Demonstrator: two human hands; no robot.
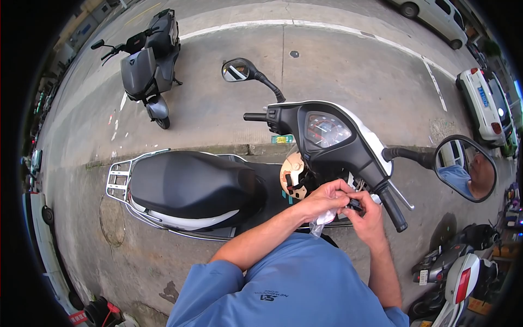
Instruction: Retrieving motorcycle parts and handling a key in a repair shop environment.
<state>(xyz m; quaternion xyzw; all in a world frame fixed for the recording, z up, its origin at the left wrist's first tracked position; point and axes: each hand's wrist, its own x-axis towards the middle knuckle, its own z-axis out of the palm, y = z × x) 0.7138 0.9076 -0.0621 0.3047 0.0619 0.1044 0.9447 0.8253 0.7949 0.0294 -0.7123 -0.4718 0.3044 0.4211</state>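
Observation:
My left hand (326, 200) and my right hand (368, 219) meet in front of me, beside the scooter's handlebar. Between the right hand's fingers and thumb is a small black part (355, 205); its exact kind does not show. The left fingers are pinched close against it. A crumpled clear plastic bag (320, 226) hangs beneath my left hand, gripped by its fingers. Just beyond my hands are the scooter's black right grip (393, 210) and silver brake lever (401, 194). A cream helmet (294, 171) rests by the front of the scooter, partly hidden.
The scooter's long black seat (193, 182) and silver rear rack (118, 179) extend to my left. Its mirrors (467, 169) stick out on stalks. A grey scooter (150, 71) stands farther off at the left. Parked cars (486, 103) and motorbikes (456, 267) line the right.

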